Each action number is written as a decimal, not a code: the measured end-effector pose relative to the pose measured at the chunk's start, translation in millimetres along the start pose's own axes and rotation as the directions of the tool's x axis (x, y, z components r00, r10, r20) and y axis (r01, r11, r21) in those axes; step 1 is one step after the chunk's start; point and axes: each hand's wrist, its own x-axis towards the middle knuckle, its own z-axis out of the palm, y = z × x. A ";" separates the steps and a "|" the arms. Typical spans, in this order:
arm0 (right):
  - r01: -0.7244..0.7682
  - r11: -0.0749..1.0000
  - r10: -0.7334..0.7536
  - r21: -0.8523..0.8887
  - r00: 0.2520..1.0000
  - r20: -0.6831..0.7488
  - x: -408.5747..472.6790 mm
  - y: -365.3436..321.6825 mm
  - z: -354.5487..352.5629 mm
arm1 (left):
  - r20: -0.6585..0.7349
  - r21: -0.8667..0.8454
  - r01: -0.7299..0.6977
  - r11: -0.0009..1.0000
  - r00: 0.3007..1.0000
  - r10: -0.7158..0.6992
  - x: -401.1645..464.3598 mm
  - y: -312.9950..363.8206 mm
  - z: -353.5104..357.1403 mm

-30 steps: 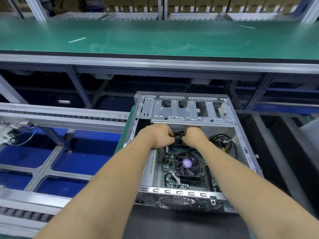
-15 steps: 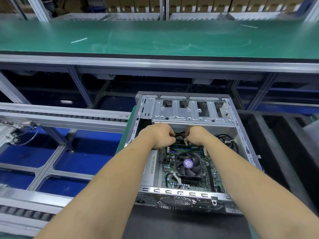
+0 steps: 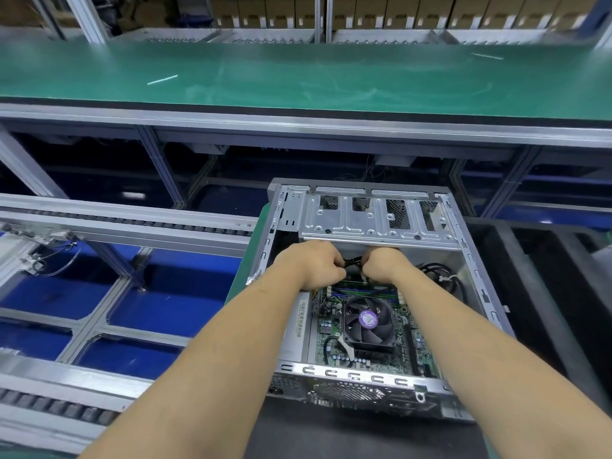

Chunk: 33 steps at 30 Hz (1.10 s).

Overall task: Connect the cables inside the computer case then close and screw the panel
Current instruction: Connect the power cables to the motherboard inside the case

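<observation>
An open grey computer case (image 3: 477,276) lies on its side before me, motherboard and CPU fan (image 3: 368,321) showing. Both hands reach in just under the silver drive cage (image 3: 374,220). My left hand (image 3: 311,263) and my right hand (image 3: 381,265) are curled, each gripping an end of a black and yellow cable bundle (image 3: 352,261) stretched between them. The fingertips and any connector are hidden behind the knuckles. A coil of black cables (image 3: 438,271) lies at the case's right inner side.
A roller conveyor rail (image 3: 126,223) runs to the left over blue floor panels. A green workbench (image 3: 298,77) spans the far side. Black foam trays (image 3: 546,293) stand right of the case. A dark mat (image 3: 314,432) lies beneath the case's near edge.
Both hands have shifted slightly farther into the case, toward the drive cage, still holding the cable between them. The right hand has moved a little closer to the cage's lip.
</observation>
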 end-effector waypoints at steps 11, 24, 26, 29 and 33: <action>-0.020 0.917 0.098 0.398 0.979 -0.179 11.3 15.4 21.2 | 0.006 -0.017 -0.005 1.000 1.000 0.005 0.6 0.3 -0.1; 0.028 0.962 0.070 0.270 0.935 -0.349 6.3 17.6 34.4 | 0.033 -0.031 0.009 0.999 0.999 -0.008 1.2 0.7 -1.1; 0.024 0.962 0.081 0.272 0.927 -0.366 5.6 17.9 36.1 | 0.033 -0.028 0.009 1.000 0.999 -0.008 1.1 0.6 -0.6; 0.020 0.953 0.101 0.302 0.919 -0.380 7.5 19.3 38.3 | 0.033 -0.027 0.012 1.000 0.999 -0.011 0.8 0.4 -0.8; 0.013 0.950 0.119 0.312 0.909 -0.401 6.0 19.7 40.2 | 0.051 -0.019 0.017 1.000 0.999 -0.016 1.8 0.4 -0.4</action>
